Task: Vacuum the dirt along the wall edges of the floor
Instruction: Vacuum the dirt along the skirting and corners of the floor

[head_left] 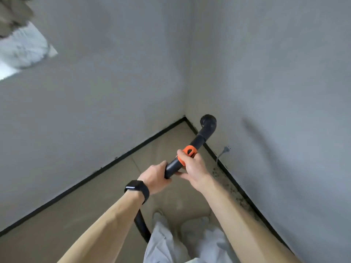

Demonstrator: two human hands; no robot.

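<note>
A black vacuum wand [197, 143] with an orange collar [188, 153] points up toward the room corner, its round brush nozzle [208, 120] lifted off the floor. My left hand [155, 178], with a black watch at the wrist, grips the wand's lower end. My right hand [193, 168] holds the wand at the orange collar. Dark dirt [226, 185] lies on the beige floor along the right wall's black baseboard [237, 185].
Two grey walls meet in a corner [185, 116] ahead. A grey cable end [225, 149] pokes from the right wall near the floor. The black hose [141, 226] trails down beside my legs and white shoes [197, 223]. An opening [22, 52] shows at the upper left.
</note>
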